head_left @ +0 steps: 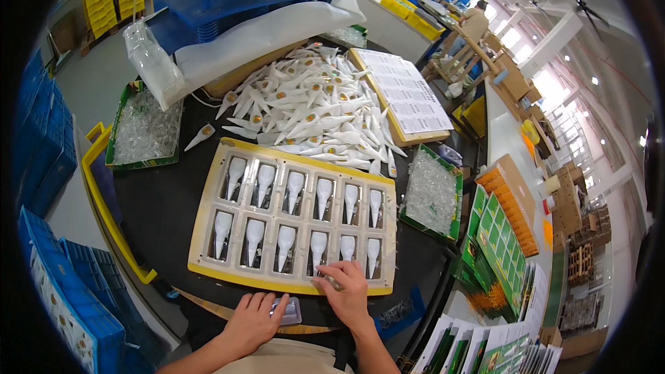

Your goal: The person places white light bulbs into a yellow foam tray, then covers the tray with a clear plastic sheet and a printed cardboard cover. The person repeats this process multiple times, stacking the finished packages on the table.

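A yellow-edged tray (242, 272) lies before me with two rows of pockets. White pointed pieces (286, 246), shaped like small tapered nozzles, lie in clear plastic shells in the pockets. My right hand (346, 291) is over the tray's front edge, below the near row, thumb and fingertips pinched; what they hold is too small to tell. My left hand (249, 322) is at the table's near edge with bent fingers, its thumb on a clear plastic blister (292, 310). Behind the tray is a large heap of white pointed pieces (312, 107) with coloured round labels.
Green boxes of small clear parts stand left (145, 128) and right (433, 190) of the tray. A printed sheet (402, 90) lies on a board behind. A blue press (235, 3) rises at the back. Green printed cards (502, 246) stand right, blue crates (45, 131) left.
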`<state>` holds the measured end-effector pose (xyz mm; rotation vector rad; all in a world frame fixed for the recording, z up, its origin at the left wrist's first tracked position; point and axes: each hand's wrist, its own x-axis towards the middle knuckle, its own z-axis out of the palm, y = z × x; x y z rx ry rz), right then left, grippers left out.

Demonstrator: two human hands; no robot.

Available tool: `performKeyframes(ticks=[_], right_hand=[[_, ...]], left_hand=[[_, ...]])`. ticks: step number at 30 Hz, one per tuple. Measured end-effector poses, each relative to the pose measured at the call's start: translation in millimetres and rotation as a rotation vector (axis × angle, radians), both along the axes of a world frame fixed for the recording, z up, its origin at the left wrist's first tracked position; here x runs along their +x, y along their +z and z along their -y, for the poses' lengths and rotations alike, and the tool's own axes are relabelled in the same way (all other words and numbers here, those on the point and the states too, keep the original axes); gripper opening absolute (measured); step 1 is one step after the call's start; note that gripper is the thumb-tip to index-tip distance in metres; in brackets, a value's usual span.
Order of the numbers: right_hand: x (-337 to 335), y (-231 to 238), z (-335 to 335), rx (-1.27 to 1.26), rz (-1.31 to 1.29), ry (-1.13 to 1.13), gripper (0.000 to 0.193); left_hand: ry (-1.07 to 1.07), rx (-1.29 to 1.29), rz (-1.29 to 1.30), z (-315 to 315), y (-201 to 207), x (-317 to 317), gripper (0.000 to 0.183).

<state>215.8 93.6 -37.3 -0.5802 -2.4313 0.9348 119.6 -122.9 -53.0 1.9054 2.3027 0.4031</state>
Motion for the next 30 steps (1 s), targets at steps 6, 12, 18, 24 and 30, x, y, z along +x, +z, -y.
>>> performKeyframes(ticks=[6,12,18,24,30], right_hand=[[-7,-5,-16,-0.050,-0.026,-0.174,0.018],[-11,-8,-6,0.002,0.017,-0.053,0.020],[2,10,-9,-0.058,0.046,-0.371,0.019],[-21,8,14,0.069,0.161,-0.198,0.023],[-1,14,28,-0.011,0.052,-0.525,0.017]], left_hand=[[0.315,-0.103,1.566,33,32,-33,0.091],[0.078,0.260,2.697,22,12,-47,0.112],[0.030,0.550,2.380,-23,27,-109,0.095],[0.106,0.711,2.124,-32,47,-155,0.092],[0.075,0.621,2.140,-19,34,-165,0.084]])
